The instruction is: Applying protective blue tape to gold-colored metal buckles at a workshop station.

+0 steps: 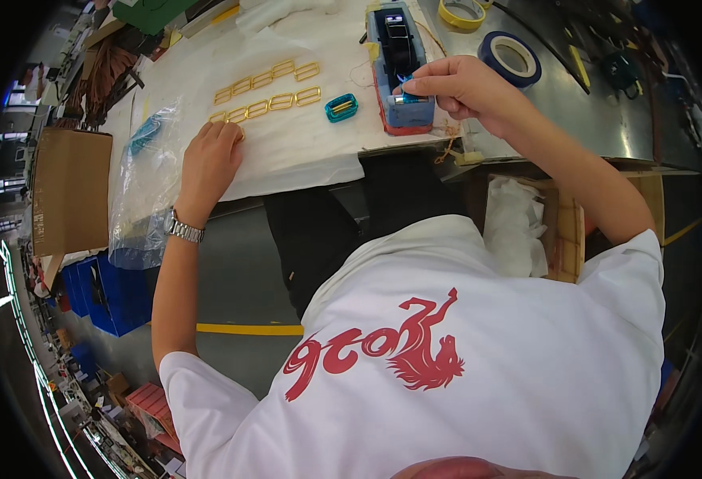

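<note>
My left hand (210, 165) is at the near left end of two rows of gold rectangular buckles (258, 104) on the white-covered table. Its fingers are drawn together, and a bit of gold shows at the fingertips, where they grip one buckle. At the front end of a blue tape dispenser (408, 114), my right hand (464, 89) pinches a small end of shiny blue tape (407, 86) between thumb and forefinger. Between the hands lies a teal oblong piece (341, 107) with a gold bar in its middle.
Right of the dispenser, a dark blue tape roll (511, 58) and a yellow tape roll (461, 13) lie on a metal surface (551, 128). Clear plastic film (145, 188) hangs over the left table edge beside a cardboard box (71, 191). A wooden crate (567, 231) holds white material below.
</note>
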